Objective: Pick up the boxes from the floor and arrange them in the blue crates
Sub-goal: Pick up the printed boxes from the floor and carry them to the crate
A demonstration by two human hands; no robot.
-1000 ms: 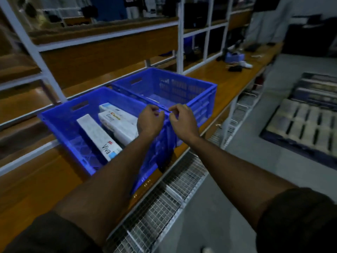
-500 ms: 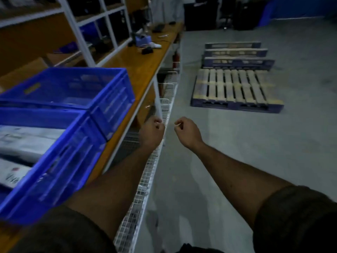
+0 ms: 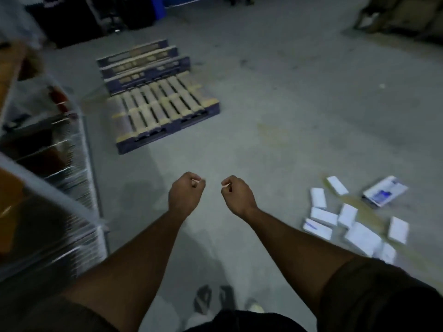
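Observation:
Several white boxes [image 3: 347,224] lie scattered on the grey concrete floor at the lower right, some overlapping. A larger white and blue pack [image 3: 384,190] lies just beyond them. My left hand [image 3: 185,194] and my right hand [image 3: 236,195] hang side by side in mid-air at the centre of the view, fingers curled into loose fists with nothing in them. Both hands are well to the left of the boxes. The blue crates are out of view.
A wooden pallet with blue edges [image 3: 165,111] lies on the floor ahead, with more pallets [image 3: 143,65] stacked behind it. A wire-mesh shelf rack [image 3: 72,178] runs along the left. My feet [image 3: 213,299] show at the bottom on open concrete floor.
The view has swung right, away from the bench and blue crates, bringing the scattered boxes into sight. Both hands left the crate rim and stay curled and unladen.

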